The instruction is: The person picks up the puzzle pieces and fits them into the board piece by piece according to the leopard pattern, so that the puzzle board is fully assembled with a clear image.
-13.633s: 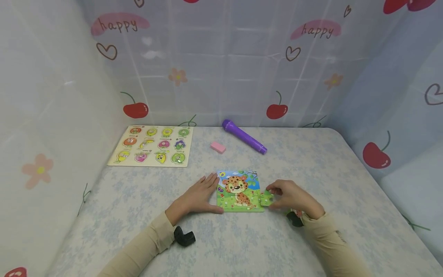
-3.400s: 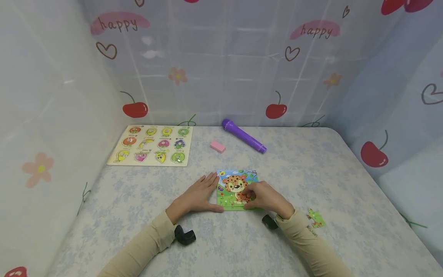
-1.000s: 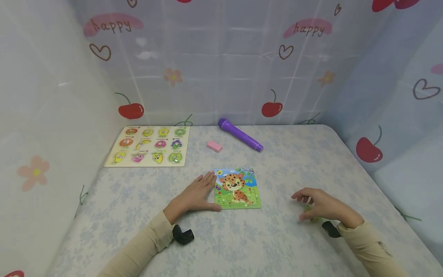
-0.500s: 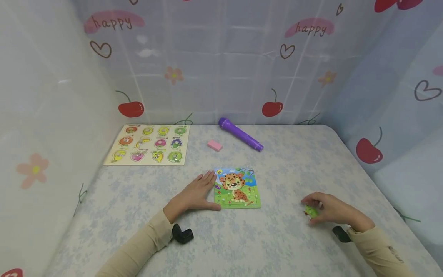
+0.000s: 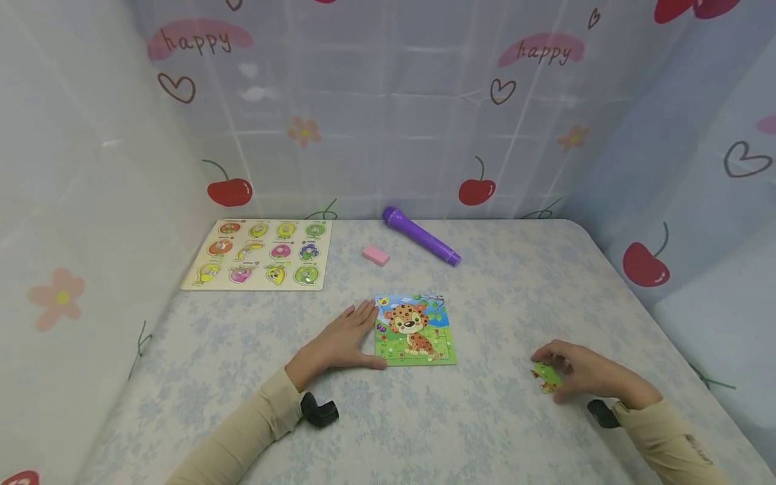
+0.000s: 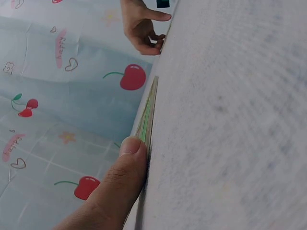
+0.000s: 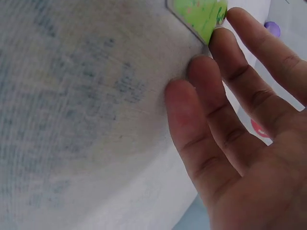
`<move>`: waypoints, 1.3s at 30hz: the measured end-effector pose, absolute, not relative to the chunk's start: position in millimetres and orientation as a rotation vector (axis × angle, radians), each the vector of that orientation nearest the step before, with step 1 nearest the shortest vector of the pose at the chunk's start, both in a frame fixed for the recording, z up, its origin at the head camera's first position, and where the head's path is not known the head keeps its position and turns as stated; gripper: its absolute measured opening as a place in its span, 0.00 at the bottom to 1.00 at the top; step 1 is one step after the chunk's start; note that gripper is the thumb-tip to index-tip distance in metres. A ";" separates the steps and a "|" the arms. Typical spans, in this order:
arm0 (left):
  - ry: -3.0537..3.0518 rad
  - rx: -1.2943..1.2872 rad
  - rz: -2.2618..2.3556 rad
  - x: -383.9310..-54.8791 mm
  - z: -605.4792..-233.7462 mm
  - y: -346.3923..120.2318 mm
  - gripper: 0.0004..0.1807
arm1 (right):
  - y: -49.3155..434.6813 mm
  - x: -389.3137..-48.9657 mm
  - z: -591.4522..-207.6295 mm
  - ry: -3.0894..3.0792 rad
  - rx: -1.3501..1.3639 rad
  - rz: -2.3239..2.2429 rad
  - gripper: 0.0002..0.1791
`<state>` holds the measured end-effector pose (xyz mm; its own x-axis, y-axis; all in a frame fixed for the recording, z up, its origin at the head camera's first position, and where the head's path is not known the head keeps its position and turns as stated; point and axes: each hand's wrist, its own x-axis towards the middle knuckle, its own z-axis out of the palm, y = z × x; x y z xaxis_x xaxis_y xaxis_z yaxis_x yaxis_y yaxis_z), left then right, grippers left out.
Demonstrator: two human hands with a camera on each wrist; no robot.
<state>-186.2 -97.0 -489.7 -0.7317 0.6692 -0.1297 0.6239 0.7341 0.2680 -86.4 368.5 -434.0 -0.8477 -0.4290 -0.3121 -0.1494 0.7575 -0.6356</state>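
In the head view, a square jigsaw puzzle (image 5: 418,331) showing a spotted leopard cub lies flat on the table. My left hand (image 5: 339,340) rests at its left side, fingers straight, fingertips at the upper left edge and thumb by the lower left corner. The left wrist view shows the thumb against the puzzle's thin edge (image 6: 149,108). Off to the right, my right hand (image 5: 591,374) pinches a green puzzle piece (image 5: 547,378) between thumb and index finger, low over the table. In the right wrist view, fingertips meet the piece's edge (image 7: 199,17); the thumb is hidden there.
Behind the puzzle lie a pink eraser-like block (image 5: 376,255) and a purple toy microphone (image 5: 421,236). A fruit peg board (image 5: 257,256) lies at the back left. Printed curtains (image 5: 388,121) enclose the table (image 5: 485,431) at the back and sides.
Earlier, my right hand brought another green piece to the puzzle and worked at its lower right. It then moved right to the loose piece and took hold of it. The left hand stays put.
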 end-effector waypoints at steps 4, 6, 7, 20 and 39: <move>2.717 1.028 0.311 -185.6 -489.2 -97.2 0.65 | 371.5 -86.6 -434.6 2.516 -0.426 -0.834 0.35; 2.718 1.028 0.305 -185.4 -489.0 -97.2 0.65 | 371.5 -86.3 -434.9 2.527 -0.430 -0.821 0.34; 2.717 1.027 0.306 -185.5 -489.1 -97.1 0.65 | 371.3 -86.2 -434.7 2.534 -0.433 -0.811 0.34; 2.715 1.015 0.302 -186.1 -491.2 -96.8 0.65 | 369.3 -83.4 -432.5 2.635 -0.393 -0.769 0.30; 2.716 1.036 0.281 -186.3 -489.9 -97.0 0.65 | 366.7 -86.5 -431.1 2.756 -0.293 -0.718 0.32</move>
<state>-186.3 -97.0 -489.9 -0.7271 0.6727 -0.1371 0.6304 0.7333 0.2546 -86.5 366.7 -431.1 -0.9409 -0.2621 -0.2148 -0.1239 0.8561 -0.5018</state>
